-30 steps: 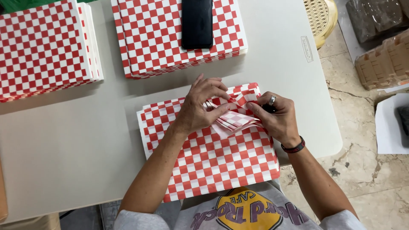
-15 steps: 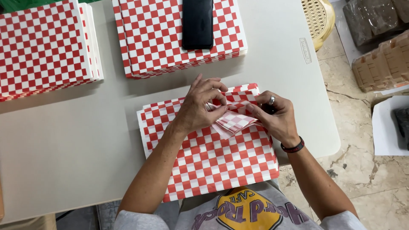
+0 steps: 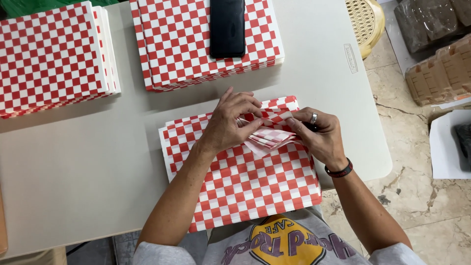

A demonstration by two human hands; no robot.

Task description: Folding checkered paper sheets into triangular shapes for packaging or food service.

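Observation:
A stack of red-and-white checkered paper sheets (image 3: 245, 181) lies on the grey table (image 3: 88, 162) in front of me. My left hand (image 3: 230, 122) and my right hand (image 3: 319, 135) meet over its far right corner. Both pinch the turned-up corners of several sheets (image 3: 270, 138), which fan out between my fingers. A ring shows on my right hand and a dark band on that wrist.
Two more checkered paper stacks sit at the back: one at far left (image 3: 51, 56), one in the middle (image 3: 196, 44) with a black phone (image 3: 227, 27) on top. Right of the table, on the floor, are a yellow plastic stool (image 3: 368, 22) and brown bundles (image 3: 441, 64).
The lifted sheet corners have shifted slightly between my fingers; my hands stay at the same corner of the stack.

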